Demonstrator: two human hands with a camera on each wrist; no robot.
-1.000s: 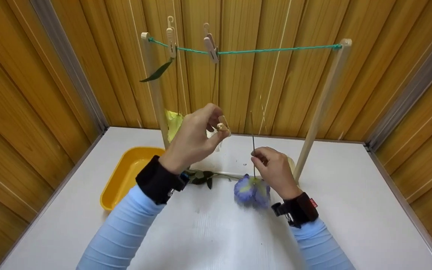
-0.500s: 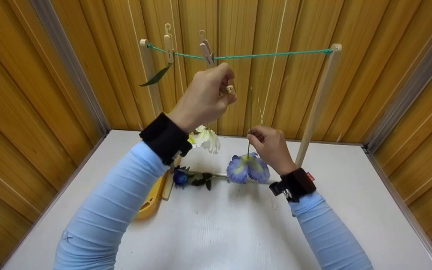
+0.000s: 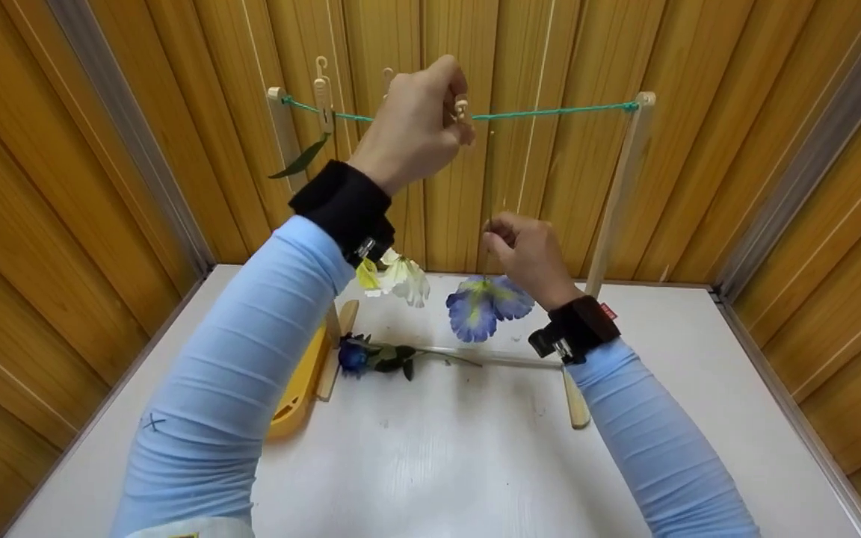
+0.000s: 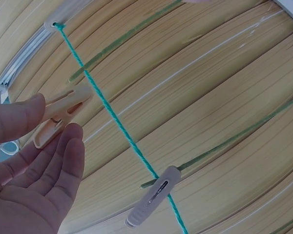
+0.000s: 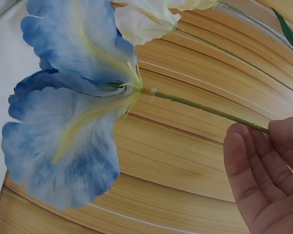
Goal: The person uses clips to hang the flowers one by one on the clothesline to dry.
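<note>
My left hand (image 3: pixel 419 119) is raised to the green line (image 3: pixel 550 113) and pinches a beige clothespin (image 3: pixel 462 110) between thumb and fingers; the left wrist view shows that clothespin (image 4: pixel 58 116) right beside the line (image 4: pixel 122 129). My right hand (image 3: pixel 524 250) pinches the thin stem (image 3: pixel 490 175) of a blue and violet flower (image 3: pixel 484 305), which hangs head down below the hand. In the right wrist view the flower (image 5: pixel 73 112) fills the left side and its stem (image 5: pixel 205 110) runs into my fingers (image 5: pixel 263 170).
Two wooden posts (image 3: pixel 613 202) carry the line. Another clothespin (image 3: pixel 321 93) on it holds a stem with a leaf, and a second one (image 4: pixel 154 196) hangs nearby. A white-yellow flower (image 3: pixel 397 276) hangs behind my left wrist. A dark blue rose (image 3: pixel 378 357) and a yellow tray (image 3: pixel 300 392) lie on the white table.
Both hands have risen. The left hand carried the clothespin from table height up to the line. The right hand lifted the blue flower off the table, stem upright toward the line.
</note>
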